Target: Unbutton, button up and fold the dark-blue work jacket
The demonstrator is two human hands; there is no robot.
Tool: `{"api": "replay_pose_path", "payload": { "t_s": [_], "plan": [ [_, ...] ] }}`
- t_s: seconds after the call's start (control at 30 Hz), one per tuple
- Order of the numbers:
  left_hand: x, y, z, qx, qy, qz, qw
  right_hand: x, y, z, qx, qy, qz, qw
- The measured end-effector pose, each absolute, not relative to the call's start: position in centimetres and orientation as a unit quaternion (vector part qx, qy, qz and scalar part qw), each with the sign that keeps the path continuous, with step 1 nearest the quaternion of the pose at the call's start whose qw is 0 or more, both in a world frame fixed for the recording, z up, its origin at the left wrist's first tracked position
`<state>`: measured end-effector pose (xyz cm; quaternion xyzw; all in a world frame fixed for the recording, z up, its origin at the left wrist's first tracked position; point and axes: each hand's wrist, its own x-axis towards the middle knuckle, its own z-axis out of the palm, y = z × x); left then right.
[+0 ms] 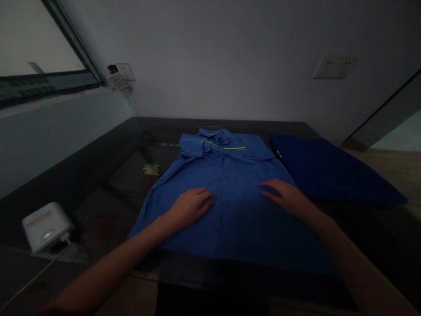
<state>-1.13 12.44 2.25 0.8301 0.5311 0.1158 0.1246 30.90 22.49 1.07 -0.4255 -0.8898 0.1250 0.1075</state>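
Note:
A blue work shirt [230, 219] lies spread out front side up, its collar toward the wall and its hem near the table's front edge. Yellow-green piping runs across its chest, and one short sleeve is folded in on the left. Over the left half of the shirt rests my left hand [194, 202], fingers loosely curved and holding nothing. My right hand [284, 195] is over the right half, thumb and fingers apart, also without anything in it. Whether the fingertips press on the cloth is hard to tell in the dim light.
A darker blue folded garment [325, 171] lies to the right on the dark table [108, 175]. At left stands a white box-shaped device [48, 226] with a cable. A small pale item [151, 169] sits left of the shirt. The wall holds sockets [334, 68].

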Motion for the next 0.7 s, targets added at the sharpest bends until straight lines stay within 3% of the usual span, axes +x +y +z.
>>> {"api": "replay_pose_path", "payload": {
  "t_s": [0.13, 0.27, 0.53, 0.7],
  "plan": [
    [2.8, 10.8, 2.2, 0.82, 0.532, 0.1, 0.187, 27.2, 20.6, 2.8, -0.337, -0.92, 0.159, 0.118],
    [4.1, 9.4, 0.6, 0.811, 0.55, 0.091, 0.177, 26.1, 23.3, 1.9, -0.33, -0.932, 0.111, 0.097],
    [5.6, 7.3, -0.5, 0.803, 0.565, 0.05, 0.183, 24.6, 37.1, 1.8, -0.536, -0.835, 0.015, 0.123],
    [5.3, 7.4, -4.1, 0.81, 0.561, 0.043, 0.165, 24.1, 42.6, 1.4, -0.668, -0.727, 0.01, 0.155]
  ]
}}
